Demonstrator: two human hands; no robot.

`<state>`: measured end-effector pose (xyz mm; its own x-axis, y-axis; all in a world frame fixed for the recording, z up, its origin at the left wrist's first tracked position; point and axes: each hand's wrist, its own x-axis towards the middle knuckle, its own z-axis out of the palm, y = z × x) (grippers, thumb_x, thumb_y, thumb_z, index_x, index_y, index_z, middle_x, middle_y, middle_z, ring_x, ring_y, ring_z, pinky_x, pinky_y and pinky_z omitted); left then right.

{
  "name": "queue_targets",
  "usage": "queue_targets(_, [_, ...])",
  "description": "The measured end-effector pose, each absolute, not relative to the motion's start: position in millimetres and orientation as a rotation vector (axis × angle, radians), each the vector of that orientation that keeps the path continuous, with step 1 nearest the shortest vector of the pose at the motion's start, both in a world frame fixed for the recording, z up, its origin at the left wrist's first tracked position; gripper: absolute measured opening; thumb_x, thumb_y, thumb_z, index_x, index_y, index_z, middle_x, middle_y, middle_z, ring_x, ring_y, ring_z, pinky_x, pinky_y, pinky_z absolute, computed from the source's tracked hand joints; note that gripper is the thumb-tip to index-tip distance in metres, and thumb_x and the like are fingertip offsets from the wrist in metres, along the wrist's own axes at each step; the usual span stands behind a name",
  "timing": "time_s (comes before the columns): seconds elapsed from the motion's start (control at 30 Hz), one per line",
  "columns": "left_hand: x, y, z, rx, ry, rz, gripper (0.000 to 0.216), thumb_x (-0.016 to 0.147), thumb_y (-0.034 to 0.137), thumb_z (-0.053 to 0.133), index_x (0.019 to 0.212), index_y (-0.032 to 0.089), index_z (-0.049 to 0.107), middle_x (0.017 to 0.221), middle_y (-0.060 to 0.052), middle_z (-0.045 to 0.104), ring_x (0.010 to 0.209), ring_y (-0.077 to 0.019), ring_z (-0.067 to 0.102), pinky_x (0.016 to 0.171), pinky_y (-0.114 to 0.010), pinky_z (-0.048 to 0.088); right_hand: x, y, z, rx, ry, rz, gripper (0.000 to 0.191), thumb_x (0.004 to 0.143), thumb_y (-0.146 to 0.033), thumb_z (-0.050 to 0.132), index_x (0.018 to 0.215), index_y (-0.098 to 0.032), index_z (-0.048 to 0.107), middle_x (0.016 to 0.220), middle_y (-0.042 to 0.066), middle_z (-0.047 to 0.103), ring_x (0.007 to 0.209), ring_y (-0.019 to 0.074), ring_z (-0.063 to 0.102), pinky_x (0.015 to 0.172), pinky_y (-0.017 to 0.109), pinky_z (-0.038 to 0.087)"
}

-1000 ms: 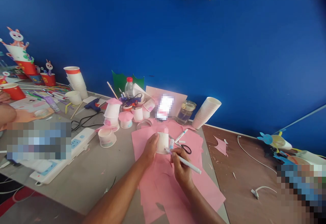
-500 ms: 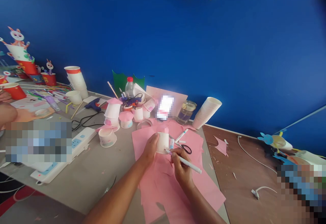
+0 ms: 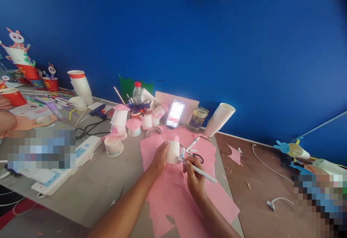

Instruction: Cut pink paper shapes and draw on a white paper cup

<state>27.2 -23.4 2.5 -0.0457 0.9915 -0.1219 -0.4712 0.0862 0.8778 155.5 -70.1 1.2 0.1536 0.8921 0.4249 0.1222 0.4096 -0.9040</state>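
My left hand (image 3: 159, 157) wraps round a small white paper cup (image 3: 173, 151) and holds it on its side just above the pink paper sheets (image 3: 179, 194). In my right hand (image 3: 194, 177) I pinch a white marker pen (image 3: 199, 171), and its tip touches the lower right side of the cup. A second marker (image 3: 192, 144) and a pair of black-handled scissors (image 3: 198, 158) lie on the pink paper just beyond my right hand.
Decorated paper cups (image 3: 119, 122), a water bottle (image 3: 137, 92), a glass jar (image 3: 197, 119) and a leaning stack of white cups (image 3: 219, 119) stand behind. A white power strip (image 3: 65, 165), a glue gun (image 3: 99, 111) and cables lie left. Another person's arm (image 3: 5, 119) shows at far left.
The marker in my right hand has shifted slightly up and right against the cup. My left hand and the cup stay in place.
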Motion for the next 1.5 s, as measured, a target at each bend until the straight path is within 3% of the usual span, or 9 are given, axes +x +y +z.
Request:
queue_targets(0.57, [27.7,-25.4,7.1,0.712,0.891,1.363,0.045,0.075,0.060,0.063,0.081,0.015,0.064,0.071,-0.004,0.065,0.061,-0.0167,0.058,0.053,-0.027,0.046,155.5,-65.5,-3.2,-1.063,-1.303,0.695,0.024,0.092,-0.044,0.051,0.082,-0.023,0.059,0.060,-0.003,0.052,0.053,0.0152,0.051,0.055,0.030,0.045])
queue_targets(0.93, [25.7,-22.8,1.8,0.733,0.961,1.386,0.046,0.078,0.060,0.060,0.082,0.014,0.067,0.070,-0.001,0.061,0.062,-0.0145,0.053,0.057,-0.026,0.043,158.8,-66.0,-9.9,-1.057,-1.348,0.715,0.025,0.092,-0.041,0.051,0.077,-0.022,0.058,0.064,-0.001,0.055,0.057,0.0154,0.049,0.054,0.029,0.042])
queue_targets(1.23, [25.9,-23.8,3.9,0.723,0.959,1.400,0.043,0.075,0.059,0.064,0.073,0.016,0.061,0.064,0.001,0.055,0.058,-0.0127,0.048,0.056,-0.026,0.039,159.4,-67.0,-5.8,-1.054,-1.364,0.743,0.027,0.091,-0.043,0.052,0.075,-0.022,0.059,0.060,-0.002,0.053,0.053,0.0149,0.048,0.051,0.028,0.041])
queue_targets(1.5, [26.2,-21.8,0.6,0.723,0.956,1.387,0.043,0.076,0.058,0.063,0.077,0.016,0.063,0.066,0.001,0.058,0.060,-0.0134,0.050,0.058,-0.027,0.040,157.5,-67.1,-3.8,-1.032,-1.325,0.775,0.027,0.089,-0.044,0.054,0.073,-0.023,0.059,0.059,-0.002,0.054,0.052,0.0149,0.047,0.050,0.028,0.041])
